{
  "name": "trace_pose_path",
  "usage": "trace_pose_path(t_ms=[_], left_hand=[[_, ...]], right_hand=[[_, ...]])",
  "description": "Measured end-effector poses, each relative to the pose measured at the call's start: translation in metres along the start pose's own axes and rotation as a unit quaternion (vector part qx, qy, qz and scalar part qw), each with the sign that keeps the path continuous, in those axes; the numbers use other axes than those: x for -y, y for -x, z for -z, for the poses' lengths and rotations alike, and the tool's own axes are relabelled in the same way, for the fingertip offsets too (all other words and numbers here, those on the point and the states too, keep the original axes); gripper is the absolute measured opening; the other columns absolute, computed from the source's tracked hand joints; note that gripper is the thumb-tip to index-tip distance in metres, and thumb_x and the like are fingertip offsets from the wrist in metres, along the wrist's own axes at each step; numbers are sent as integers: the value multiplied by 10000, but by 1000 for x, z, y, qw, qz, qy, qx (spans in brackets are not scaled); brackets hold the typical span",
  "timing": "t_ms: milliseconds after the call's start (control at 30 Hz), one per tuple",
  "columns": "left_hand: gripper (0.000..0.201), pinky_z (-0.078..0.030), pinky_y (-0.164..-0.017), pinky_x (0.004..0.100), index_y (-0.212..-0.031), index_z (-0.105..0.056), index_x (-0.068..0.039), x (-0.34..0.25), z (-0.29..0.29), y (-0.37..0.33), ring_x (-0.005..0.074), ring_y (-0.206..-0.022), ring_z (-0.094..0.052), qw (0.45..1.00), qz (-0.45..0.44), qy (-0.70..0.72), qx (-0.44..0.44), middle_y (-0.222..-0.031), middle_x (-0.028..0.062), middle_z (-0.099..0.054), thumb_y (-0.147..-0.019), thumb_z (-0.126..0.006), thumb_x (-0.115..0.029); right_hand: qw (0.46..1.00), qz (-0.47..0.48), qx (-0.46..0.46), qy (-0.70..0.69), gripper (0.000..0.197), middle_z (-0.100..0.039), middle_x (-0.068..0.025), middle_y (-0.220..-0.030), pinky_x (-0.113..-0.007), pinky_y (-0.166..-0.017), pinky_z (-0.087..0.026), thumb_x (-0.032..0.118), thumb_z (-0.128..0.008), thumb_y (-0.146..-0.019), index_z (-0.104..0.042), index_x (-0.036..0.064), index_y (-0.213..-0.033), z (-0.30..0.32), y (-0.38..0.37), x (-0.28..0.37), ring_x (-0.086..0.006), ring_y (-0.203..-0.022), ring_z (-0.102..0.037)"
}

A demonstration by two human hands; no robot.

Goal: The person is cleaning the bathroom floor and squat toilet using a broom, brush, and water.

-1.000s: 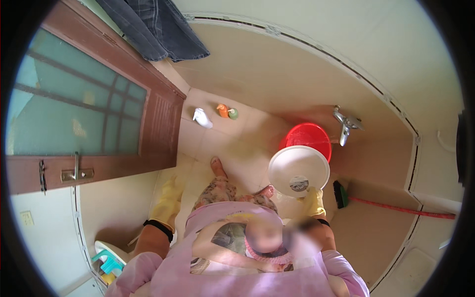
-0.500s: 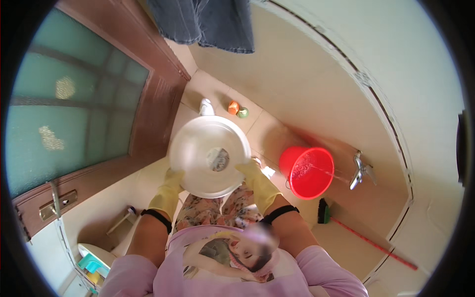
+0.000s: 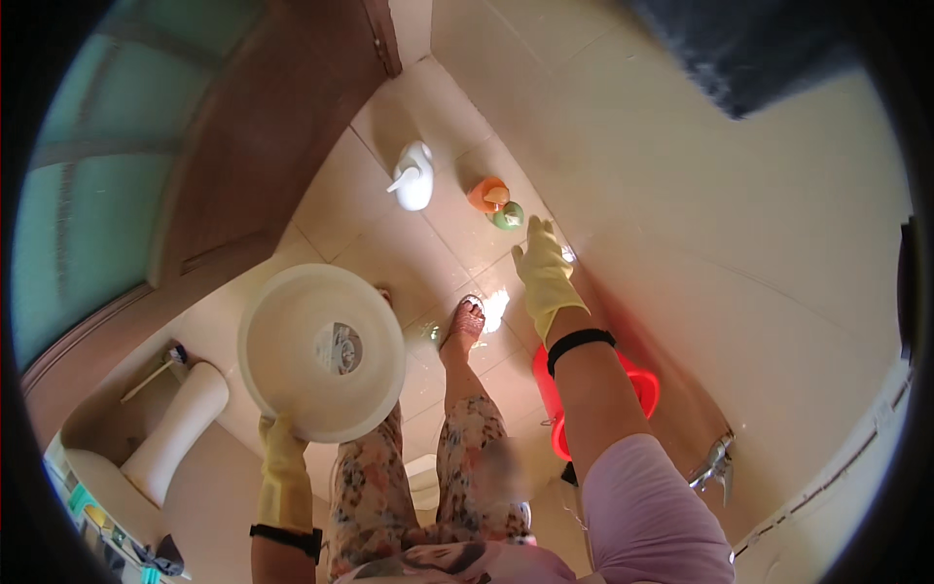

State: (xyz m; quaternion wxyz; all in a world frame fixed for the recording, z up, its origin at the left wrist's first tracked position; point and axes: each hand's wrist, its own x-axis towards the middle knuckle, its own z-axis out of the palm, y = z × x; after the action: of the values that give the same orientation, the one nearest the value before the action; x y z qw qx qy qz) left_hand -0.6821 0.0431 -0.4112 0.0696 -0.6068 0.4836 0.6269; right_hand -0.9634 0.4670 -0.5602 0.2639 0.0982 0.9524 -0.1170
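Note:
My left hand (image 3: 282,453), in a yellow rubber glove, grips the near rim of a round white basin (image 3: 268,375) with a picture label in its middle. The basin hangs in front of my left leg. My right hand (image 3: 547,277), in a matching glove, reaches forward with its fingers apart and nothing in them. Just beyond its fingertips, two small containers stand on the tiles side by side, an orange one (image 3: 486,194) and a green one (image 3: 507,216). Farther left is a white pump bottle (image 3: 415,177).
A red bucket (image 3: 547,384) sits by the right wall, partly hidden under my right forearm. A metal tap (image 3: 718,465) juts from that wall. The brown door (image 3: 263,107) with green panes is at the left. Dark cloth (image 3: 749,54) hangs at the upper right.
My right hand has let go of the basin and reached forward toward the orange and green containers. The basin has moved left in my left hand. The whole view has shifted.

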Motion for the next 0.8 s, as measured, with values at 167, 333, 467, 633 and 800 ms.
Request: trace_pose_path(t_ms=[167, 333, 467, 633, 800], left_hand=[[403, -585, -831, 335, -1277, -524, -71, 18, -9, -13, 213, -1038, -665, 998, 54, 8, -43, -1182, 89, -646, -893, -643, -99], [398, -584, -822, 317, -1276, -532, -72, 23, -16, -26, 171, -1039, -660, 995, 82, -2, -49, -1175, 55, -653, -893, -634, -106], [359, -580, -794, 304, -1258, -543, -92, 19, -14, -28, 160, -999, -663, 993, 98, -13, -59, -1153, 48, -656, -909, -624, -115], [359, -573, -758, 295, -1262, -539, -112, 18, -17, -26, 161, -966, -663, 994, 94, -5, -63, -1146, 50, -652, -913, -623, -120], [359, -574, -747, 290, -1255, -544, -112, 26, -23, -33, 158, -958, -664, 993, 103, -15, -54, -1139, 52, -651, -904, -622, -115]], right_hand=[[994, -45, 88, 44, 499, -501, -215, -1373, -477, -883, -536, 163, -694, -857, -492, 158, -1313, -37, -59, 11, -392, -1092, -630], [999, -19, -14, 44, 310, -681, -198, -1014, -449, -801, -520, 335, -510, -947, -625, 98, -1110, -91, -96, -25, -330, -986, -666], [997, -70, 6, 29, 285, -688, -181, -1001, -438, -777, -522, 309, -514, -954, -644, 98, -1096, -85, -86, -62, -320, -958, -672], [986, -162, 19, 27, 260, -697, -159, -986, -425, -748, -525, 277, -520, -964, -668, 98, -1078, -61, -69, -115, -307, -924, -679], [989, -115, -48, -83, 225, -704, -149, -1032, -436, -732, -525, 259, -559, -954, -708, 99, -1009, -72, -78, -221, -309, -894, -684]])
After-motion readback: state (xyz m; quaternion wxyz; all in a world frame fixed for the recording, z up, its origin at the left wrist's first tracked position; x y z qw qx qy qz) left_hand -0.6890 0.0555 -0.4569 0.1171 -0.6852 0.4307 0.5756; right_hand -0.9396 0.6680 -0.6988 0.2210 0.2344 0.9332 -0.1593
